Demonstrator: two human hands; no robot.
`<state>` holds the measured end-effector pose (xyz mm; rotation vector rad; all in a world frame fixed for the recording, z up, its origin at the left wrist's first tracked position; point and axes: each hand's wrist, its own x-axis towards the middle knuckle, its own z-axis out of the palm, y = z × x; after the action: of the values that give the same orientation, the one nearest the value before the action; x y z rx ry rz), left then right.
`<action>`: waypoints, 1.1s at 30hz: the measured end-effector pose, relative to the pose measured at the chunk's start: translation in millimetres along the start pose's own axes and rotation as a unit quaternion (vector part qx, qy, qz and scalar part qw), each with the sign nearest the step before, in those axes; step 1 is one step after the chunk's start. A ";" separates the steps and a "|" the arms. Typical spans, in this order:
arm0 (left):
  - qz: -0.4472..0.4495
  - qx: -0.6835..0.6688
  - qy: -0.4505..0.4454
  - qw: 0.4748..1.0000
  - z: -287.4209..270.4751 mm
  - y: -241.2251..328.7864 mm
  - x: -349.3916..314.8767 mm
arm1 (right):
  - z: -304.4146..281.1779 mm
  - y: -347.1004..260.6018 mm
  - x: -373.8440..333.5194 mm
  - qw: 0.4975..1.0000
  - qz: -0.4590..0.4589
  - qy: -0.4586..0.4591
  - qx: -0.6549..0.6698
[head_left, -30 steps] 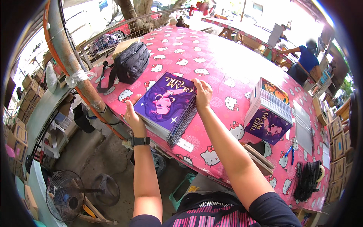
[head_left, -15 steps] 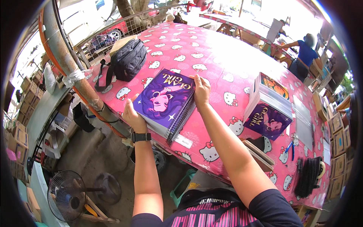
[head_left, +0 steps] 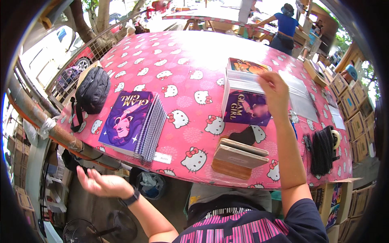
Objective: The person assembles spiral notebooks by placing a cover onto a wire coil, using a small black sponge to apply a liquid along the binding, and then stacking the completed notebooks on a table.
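Though near the notebooks (head_left: 129, 123), black bag (head_left: 94, 90) apart.

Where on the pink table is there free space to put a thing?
The table looks bare between the left stack and right stack, and behind both, though glare hides part. It is crowded on the near right, around the boards and black coils.

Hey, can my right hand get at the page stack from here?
Probably yes: the right hand overlaps the right side of the page stack in this view, and nothing visible blocks the way. Whether they already touch, I can't tell.
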<state>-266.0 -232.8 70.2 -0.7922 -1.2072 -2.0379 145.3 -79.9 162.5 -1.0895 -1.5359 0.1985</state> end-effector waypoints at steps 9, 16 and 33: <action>0.005 -0.122 -0.231 0.965 10.0 99.0 -63.7 | -29.1 181.0 -87.1 0.983 0.157 0.093 -0.022; -0.039 -0.193 -0.329 0.924 41.9 144.8 -100.2 | -103.3 188.9 -96.6 0.976 0.135 0.159 0.058; -0.375 -0.422 -0.531 0.632 91.1 152.2 -144.5 | -123.4 24.0 -174.8 0.980 0.062 -0.165 0.089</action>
<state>-44.0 -177.6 76.3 -2.5983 -1.1287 -2.9632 241.6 -245.0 63.5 -1.0460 -1.7063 0.6165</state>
